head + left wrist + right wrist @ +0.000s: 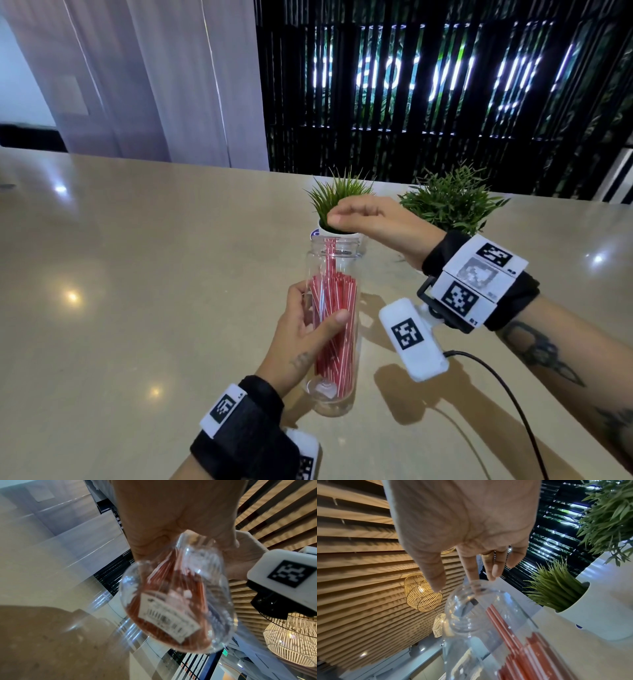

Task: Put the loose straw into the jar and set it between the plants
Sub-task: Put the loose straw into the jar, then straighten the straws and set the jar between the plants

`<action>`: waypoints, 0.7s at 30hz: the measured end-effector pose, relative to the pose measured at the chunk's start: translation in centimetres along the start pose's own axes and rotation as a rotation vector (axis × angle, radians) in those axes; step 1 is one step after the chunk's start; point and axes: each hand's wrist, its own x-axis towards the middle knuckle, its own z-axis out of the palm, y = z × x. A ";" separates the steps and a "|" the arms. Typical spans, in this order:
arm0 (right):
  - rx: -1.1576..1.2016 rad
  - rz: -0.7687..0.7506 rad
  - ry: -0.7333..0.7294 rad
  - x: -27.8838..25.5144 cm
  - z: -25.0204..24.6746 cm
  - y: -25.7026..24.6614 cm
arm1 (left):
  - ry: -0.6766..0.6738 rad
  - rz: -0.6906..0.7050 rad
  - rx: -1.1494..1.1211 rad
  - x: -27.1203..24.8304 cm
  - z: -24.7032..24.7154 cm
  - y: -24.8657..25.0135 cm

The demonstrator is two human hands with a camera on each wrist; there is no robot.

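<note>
My left hand (320, 305) grips a clear plastic jar (334, 274) around its middle and holds it tilted just over the beige table (137, 274). A bundle of red-and-white straws (334, 329) fills the jar. One straw (329, 253) stands higher than the rest, its top inside the neck. My right hand (337, 219) hovers over the jar's mouth with fingers pointing down and nothing between them. In the left wrist view the jar (176, 601) shows its labelled base below my left hand (171, 520). In the right wrist view my right hand (456, 584) nearly touches the jar (479, 628) at its rim.
Two potted plants stand behind the jar: a grassy one (342, 195) in a white pot (590, 615) and a leafy one (452, 202) to its right, with a narrow gap between. A black cable (507, 394) trails on the table at right. A black slatted wall (445, 102) rises behind.
</note>
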 end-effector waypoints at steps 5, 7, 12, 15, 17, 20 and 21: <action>0.129 0.002 0.230 -0.5 -1.6 0.0 | 0.008 0.018 0.010 0.1 -0.1 0.0; 0.168 0.004 0.308 -1.5 -1.7 0.3 | 0.016 0.025 0.018 0.3 0.0 0.0; 0.105 0.110 0.115 -5.8 0.9 3.5 | 0.007 0.051 0.017 0.7 0.5 0.2; 0.110 0.137 -0.043 -7.7 3.0 5.6 | -0.018 0.043 -0.005 1.0 1.4 0.4; 0.151 0.106 -0.036 -8.5 3.7 6.4 | -0.043 0.025 -0.038 1.1 2.0 0.2; 0.127 0.059 0.033 -9.3 4.2 7.6 | -0.114 -0.011 -0.057 1.0 2.7 -0.3; 0.128 0.055 0.055 -9.6 4.4 7.8 | -0.143 -0.022 -0.056 0.9 3.0 -0.6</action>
